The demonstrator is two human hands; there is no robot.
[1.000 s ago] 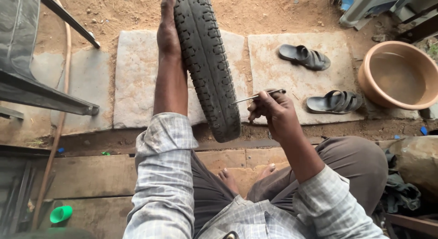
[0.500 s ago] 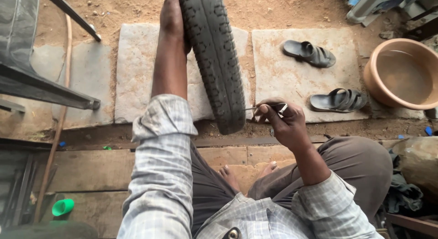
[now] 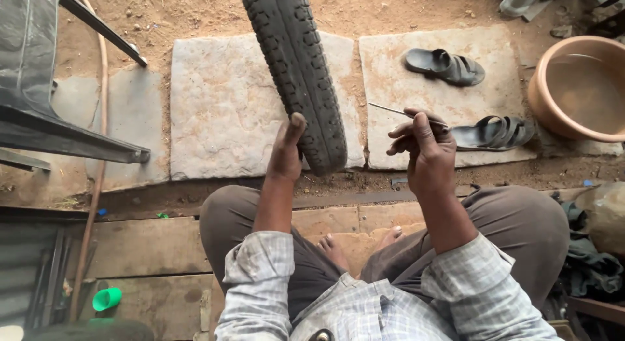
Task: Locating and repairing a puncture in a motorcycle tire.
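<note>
Looking down from the wearer's head, the nearest things are a checked shirt (image 3: 364, 308) and brown trousers (image 3: 521, 230), with the person seated cross-legged and bare feet (image 3: 338, 250) tucked on a wooden board floor (image 3: 150, 250).

Just beyond the knees, the left hand (image 3: 286, 152) presses flat against the near left side of a black, knobbly tyre (image 3: 296, 74), fingers straight and held together, thumb tip raised against the tread. This looks like a steadying grip, keeping the tyre upright on its edge. The tyre stands on the ground in the middle of the scene, its lowest part just ahead of the knees, and runs away to the far edge of view.

To the right of the tyre, clear of it, the right hand (image 3: 423, 142) has its fingers curled and pinched together around a thin metal pick (image 3: 407, 114), whose slim point aims left toward the tread, seemingly ready for probing.

Beneath and past the hands lie two pale stone slabs (image 3: 228, 106) set in sandy dirt. On the right slab rest two dark sandals (image 3: 446, 64), one farther than the other. Far right sits a round, tan plastic basin (image 3: 579, 87). At the left, a dark plastic chair (image 3: 45, 87) leans in, a thin hose (image 3: 97, 171) trails beside it, and a small green cap (image 3: 106, 298) lies near the left corner.
</note>
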